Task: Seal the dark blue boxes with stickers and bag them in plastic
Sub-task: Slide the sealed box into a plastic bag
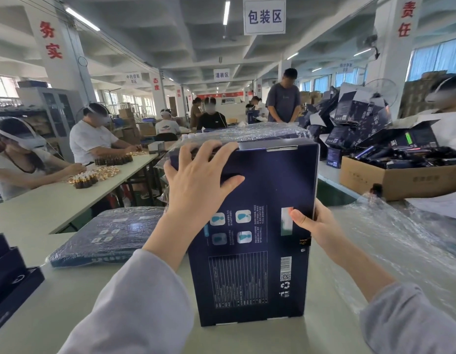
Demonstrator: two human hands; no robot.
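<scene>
While the dark blue box (260, 190) is stood upright on the pale table (68, 290), clear plastic (247, 131) is seen bunched behind its top end and beside its left corner; whether the top is covered cannot be told. At the right, a cardboard carton (390, 182) is filled with dark packs that cannot be made out singly. A bagged box (107, 233) is laid flat at the left. The upright box is pressed near its top by the left hand (196, 185), spread wide. Its right edge is gripped by the right hand (316, 226), whose fingers are hidden behind it.
</scene>
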